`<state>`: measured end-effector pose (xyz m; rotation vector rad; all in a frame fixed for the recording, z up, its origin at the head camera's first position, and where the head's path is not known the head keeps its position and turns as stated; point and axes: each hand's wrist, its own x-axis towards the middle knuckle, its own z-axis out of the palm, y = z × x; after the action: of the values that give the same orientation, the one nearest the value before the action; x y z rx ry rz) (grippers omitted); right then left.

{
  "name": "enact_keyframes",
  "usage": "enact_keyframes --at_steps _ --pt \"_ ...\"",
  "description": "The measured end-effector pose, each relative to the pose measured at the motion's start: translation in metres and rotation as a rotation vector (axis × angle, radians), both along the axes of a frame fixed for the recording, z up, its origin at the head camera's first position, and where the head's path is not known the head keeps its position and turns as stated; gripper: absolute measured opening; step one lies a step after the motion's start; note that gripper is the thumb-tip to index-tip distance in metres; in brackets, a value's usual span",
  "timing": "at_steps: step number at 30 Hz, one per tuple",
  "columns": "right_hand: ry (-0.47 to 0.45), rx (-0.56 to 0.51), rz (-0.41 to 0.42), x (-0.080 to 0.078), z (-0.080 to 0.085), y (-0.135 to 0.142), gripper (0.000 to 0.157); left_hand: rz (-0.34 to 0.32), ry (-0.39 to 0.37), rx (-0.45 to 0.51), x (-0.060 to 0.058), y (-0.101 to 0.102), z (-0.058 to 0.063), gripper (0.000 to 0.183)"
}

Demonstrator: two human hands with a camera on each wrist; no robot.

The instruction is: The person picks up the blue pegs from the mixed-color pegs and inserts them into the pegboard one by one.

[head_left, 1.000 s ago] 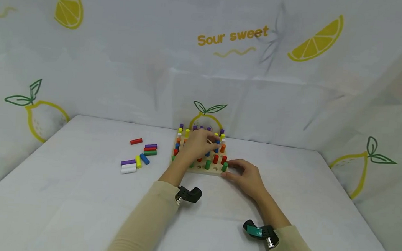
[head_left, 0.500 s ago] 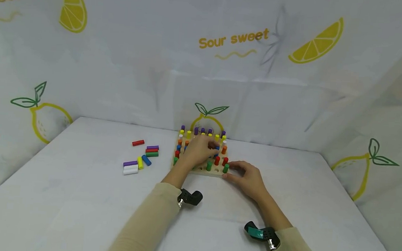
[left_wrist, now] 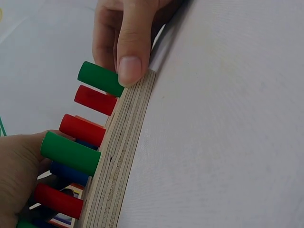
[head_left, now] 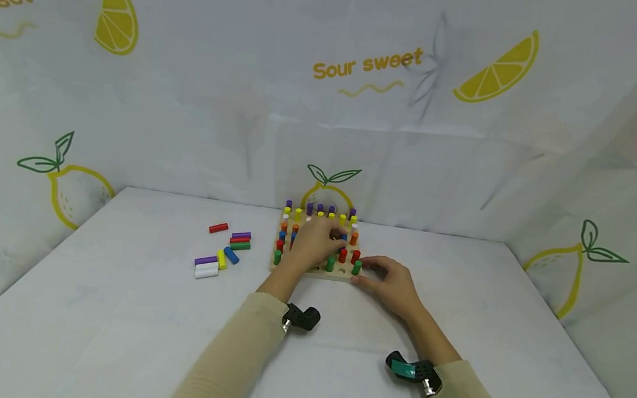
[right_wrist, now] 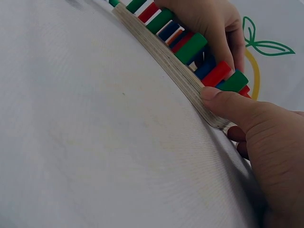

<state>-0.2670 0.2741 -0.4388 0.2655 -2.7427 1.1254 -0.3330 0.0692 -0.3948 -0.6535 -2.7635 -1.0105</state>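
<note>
The wooden pegboard (head_left: 335, 277) lies toward the table's back, with rows of coloured pegs standing in it. My left hand (head_left: 315, 240) reaches over it and hides its middle. Between that hand's thumb and forefinger shows a blue peg (head_left: 344, 238), which they appear to pinch; its lower end is hidden. My right hand (head_left: 392, 284) grips the board's near right corner. In the right wrist view, the thumb (right_wrist: 228, 104) presses on the front edge beside a green peg (right_wrist: 233, 81), and the other fingers go behind the corner.
Left of the board lie several loose pegs: a red peg (head_left: 219, 227) apart, a purple, red and green group, then a blue peg (head_left: 231, 255), a yellow peg (head_left: 222, 259), a purple one and white pegs (head_left: 206, 273). A lemon-print cloth (head_left: 191, 124) hangs behind the table.
My left hand has come slightly lower, toward the near side of the board, with its fingertips closer to the pegs. The right hand stays at the corner. The loose pegs lie as before.
</note>
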Motion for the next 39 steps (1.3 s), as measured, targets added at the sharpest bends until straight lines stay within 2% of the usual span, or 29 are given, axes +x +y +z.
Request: enact_keyframes --at_steps 12,20,26,32,36,39 --pt "-0.001 0.006 -0.002 -0.001 0.001 0.000 0.050 -0.007 0.046 -0.087 0.003 0.002 0.002 0.020" --pt "-0.013 0.005 -0.009 -0.001 0.001 0.001 0.049 -0.009 0.028 -0.077 0.001 0.000 0.000 0.017" --pt "-0.019 -0.001 -0.010 0.000 0.000 0.000 0.050 -0.041 -0.017 -0.050 -0.001 -0.002 -0.001 0.018" --pt "-0.007 -0.013 -0.005 0.001 0.003 0.002 0.048 -0.089 -0.090 -0.001 -0.002 -0.011 0.007 0.019" --pt "-0.042 -0.030 0.006 0.001 0.003 0.002 0.050 -0.059 -0.128 0.024 0.000 -0.023 0.014 0.021" --pt "-0.043 -0.024 0.003 0.001 0.003 0.002 0.051 -0.041 -0.123 0.017 0.004 -0.031 0.022 0.020"
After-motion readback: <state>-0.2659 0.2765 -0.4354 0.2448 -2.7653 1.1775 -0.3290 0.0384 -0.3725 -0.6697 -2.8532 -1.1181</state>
